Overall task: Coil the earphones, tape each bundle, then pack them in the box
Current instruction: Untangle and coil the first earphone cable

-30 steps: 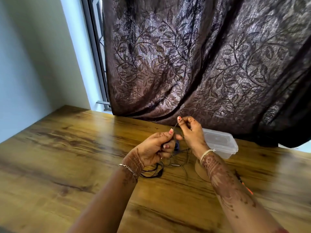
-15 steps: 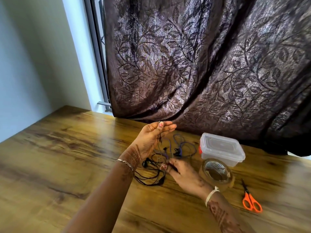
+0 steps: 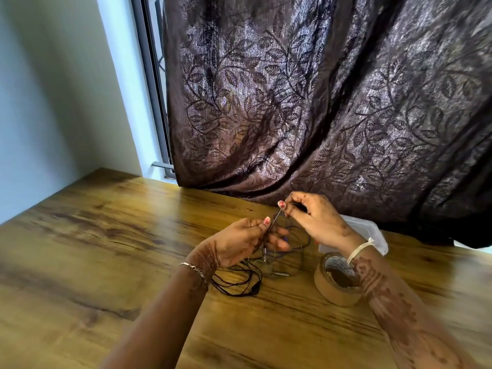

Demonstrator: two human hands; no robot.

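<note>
**Desk:** Well, what is hard to make out at the wooden table [image 3: 106, 249]?

**Photographer:** Much of the clear plastic box [image 3: 374, 231]. It sits behind the right hand [image 3: 314, 219] and wrist, so only a corner and part of the lid show. The tape roll [image 3: 332, 288] stands just in front of the box, with its right rim covered by the forearm.

**Desk:** And the earphones?

**Photographer:** The earphones [image 3: 247, 282] lie on the table between the forearms as a loose tangle of thin dark wire, with a blue cord [image 3: 302, 243] behind them. No earbud can be picked out for certain.

**Desk:** The hands?

**Photographer:** Both are raised just above the tangle. The left hand [image 3: 239, 243] pinches one thin cord [image 3: 274, 218] between thumb and fingers. The right hand, fingers curled, pinches the same cord higher up, and a short length runs taut between them. A dark leaf-patterned curtain [image 3: 319, 102] hangs behind.
</note>
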